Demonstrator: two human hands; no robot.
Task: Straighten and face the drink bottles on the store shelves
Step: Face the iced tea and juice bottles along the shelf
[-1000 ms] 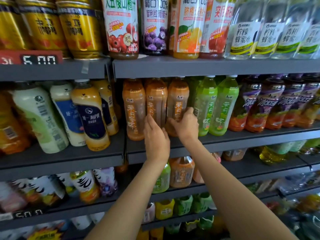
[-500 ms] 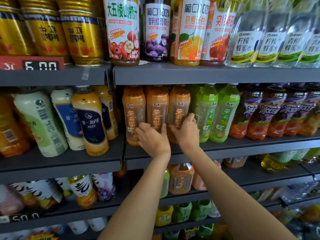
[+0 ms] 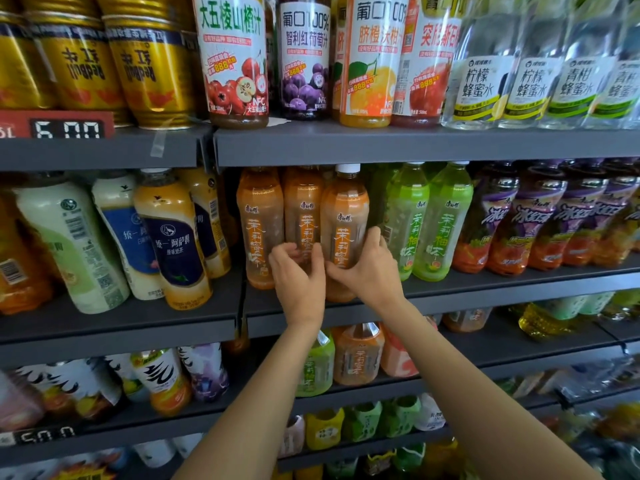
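We've got both hands low on the orange tea bottles at the shelf's point(image 3: 450, 294) front edge: right hand point(image 3: 369, 271) wraps the white-capped bottle point(image 3: 344, 216), left hand point(image 3: 299, 282) fingers curl round its neighbour point(image 3: 303, 209).

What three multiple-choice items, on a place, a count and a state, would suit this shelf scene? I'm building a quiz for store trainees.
1. Where do the green bottles stand relative to the orange bottles?
A. To their right
B. To their left
C. One shelf above

2. How many orange bottles front that row?
A. One
B. Three
C. Six

3. What is the right hand doing?
A. Hanging idle
B. Gripping the rightmost orange bottle
C. Pressing the price tag

Key: 1 A, green stands right of orange on the same shelf; 2 B, three labels face out; 3 B, its thumb and fingers wrap that bottle.
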